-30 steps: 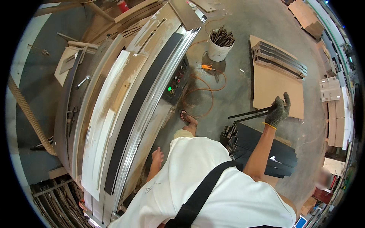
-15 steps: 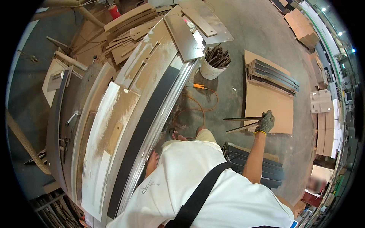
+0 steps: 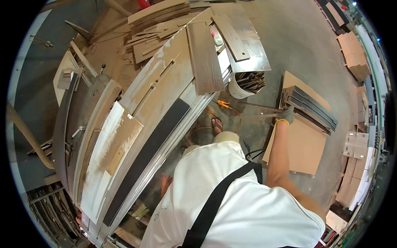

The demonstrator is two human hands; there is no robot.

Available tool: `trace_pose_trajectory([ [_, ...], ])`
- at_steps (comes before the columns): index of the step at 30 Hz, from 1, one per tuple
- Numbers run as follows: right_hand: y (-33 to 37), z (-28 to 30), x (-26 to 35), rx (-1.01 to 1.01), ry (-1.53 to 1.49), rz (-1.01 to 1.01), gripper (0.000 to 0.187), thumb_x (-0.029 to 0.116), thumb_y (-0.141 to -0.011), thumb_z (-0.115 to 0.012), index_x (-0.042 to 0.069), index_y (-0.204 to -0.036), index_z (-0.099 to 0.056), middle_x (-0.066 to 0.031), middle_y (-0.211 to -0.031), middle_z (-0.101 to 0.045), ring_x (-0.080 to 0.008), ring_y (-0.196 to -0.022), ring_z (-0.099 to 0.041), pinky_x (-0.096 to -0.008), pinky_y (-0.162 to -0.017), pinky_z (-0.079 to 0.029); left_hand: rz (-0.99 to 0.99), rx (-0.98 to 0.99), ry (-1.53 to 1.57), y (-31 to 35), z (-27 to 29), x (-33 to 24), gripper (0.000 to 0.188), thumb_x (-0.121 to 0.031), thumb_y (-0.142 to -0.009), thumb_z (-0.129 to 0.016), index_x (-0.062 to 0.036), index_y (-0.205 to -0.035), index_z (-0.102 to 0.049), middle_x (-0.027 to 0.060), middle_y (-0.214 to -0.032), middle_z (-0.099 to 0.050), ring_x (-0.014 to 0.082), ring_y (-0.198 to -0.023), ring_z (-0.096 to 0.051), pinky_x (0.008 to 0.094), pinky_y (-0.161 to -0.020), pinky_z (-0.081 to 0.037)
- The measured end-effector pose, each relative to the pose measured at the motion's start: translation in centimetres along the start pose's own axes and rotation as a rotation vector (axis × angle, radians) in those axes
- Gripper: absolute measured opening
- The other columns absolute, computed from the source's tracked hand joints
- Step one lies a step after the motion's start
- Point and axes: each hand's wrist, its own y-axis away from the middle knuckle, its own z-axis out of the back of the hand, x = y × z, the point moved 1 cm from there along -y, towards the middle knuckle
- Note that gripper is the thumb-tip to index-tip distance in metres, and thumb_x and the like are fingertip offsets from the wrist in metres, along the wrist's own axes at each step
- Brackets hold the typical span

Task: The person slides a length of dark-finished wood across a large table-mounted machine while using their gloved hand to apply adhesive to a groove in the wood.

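**Workshop floor, head view: items by size**

1. Long saw bench [image 3: 136, 124]. It runs from the lower left to the top centre, pale and dusty, with a dark strip [image 3: 144, 159] lying along its near edge. I see a grey-brown plank [image 3: 205, 58] lying on its far end and a bare metal plate [image 3: 244, 49] just beside that, at the far right corner.

2. Concrete floor [image 3: 297, 37]. It carries everything to the right of the bench.

3. Flat cardboard sheet [image 3: 304, 144]. It lies on the floor, right of centre, and the stack below rests on its far edge.

4. Stack of dark slats [image 3: 310, 105]. This is the thing in hand. It sits at the far edge of the cardboard, the slats laid long and parallel, ends toward me.

5. White bucket [image 3: 240, 89]. It stands on the floor just off the bench's far right corner, filled with dark offcuts.

6. Right hand [image 3: 286, 115]. It wears a grey glove with a yellow cuff and the arm is stretched out. The hand rests on the near end of the slat stack; I cannot tell whether the fingers are closed on a slat.

7. Left hand. I cannot find it; the torso covers that side.

8. Orange-handled tool [image 3: 223, 103]. It lies on the floor beside the bucket.
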Motion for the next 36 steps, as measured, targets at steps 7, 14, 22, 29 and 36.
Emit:
trace_pose_trajectory([
  [7, -18.5, -7.4, -4.8, -0.007, 0.156, 0.088, 0.028, 0.032, -0.092, -0.060, 0.006, -0.090, -0.073, -0.0031, -0.085, -0.069, -0.0234, -0.075, -0.063, -0.0389, -0.067, -0.048, -0.067, -0.029, 0.055, 5.0, -12.4, -2.5, 0.049, -0.047, -0.100, -0.060, -0.0054, -0.126, -0.060, 0.0131, -0.111, -0.069, 0.0254, -0.091, -0.067, 0.0426, -0.071, -0.051],
  [14, -27.7, -16.8, -8.0, 0.145, -0.104, 0.075, 0.016, 0.025, -0.096, -0.057, 0.019, -0.104, -0.070, -0.0010, -0.101, -0.069, -0.0197, -0.095, -0.063, -0.0381, -0.077, -0.045, -0.096, -0.059, 0.055, 7.4, -16.7, -2.9, 0.048, -0.046, -0.100, -0.060, -0.0046, -0.124, -0.061, 0.0135, -0.109, -0.070, 0.0252, -0.088, -0.068, 0.0420, -0.069, -0.052],
  [22, -28.5, -20.8, -9.7, 0.011, -0.028, 0.138, 0.020, 0.016, -0.088, -0.068, 0.009, -0.106, -0.067, -0.0073, -0.095, -0.067, -0.0222, -0.073, -0.062, -0.0403, -0.056, -0.047, -0.085, -0.108, -0.033, 8.5, -15.9, -3.4, 0.050, -0.045, -0.100, -0.060, -0.0027, -0.127, -0.059, 0.0156, -0.113, -0.068, 0.0269, -0.092, -0.067, 0.0433, -0.073, -0.053],
  [29, -28.3, -21.6, -11.0, 0.014, 0.136, 0.099, 0.031, 0.022, -0.088, -0.071, 0.006, -0.114, -0.067, -0.0098, -0.087, -0.068, -0.0237, -0.061, -0.060, -0.0382, -0.054, -0.048, -0.081, -0.123, -0.070, 8.6, -16.1, -4.1, 0.052, -0.044, -0.100, -0.060, -0.0010, -0.129, -0.057, 0.0174, -0.116, -0.067, 0.0285, -0.094, -0.067, 0.0445, -0.076, -0.053],
  [36, -31.0, -19.8, -12.6, 0.102, 0.488, 0.275, 0.037, 0.032, -0.090, -0.070, 0.002, -0.112, -0.068, -0.0107, -0.086, -0.069, -0.0218, -0.061, -0.060, -0.0379, -0.057, -0.049, -0.093, -0.089, -0.117, 8.0, -16.9, -5.3, 0.054, -0.044, -0.101, -0.061, 0.0008, -0.131, -0.055, 0.0193, -0.119, -0.065, 0.0300, -0.097, -0.067, 0.0457, -0.080, -0.054],
])
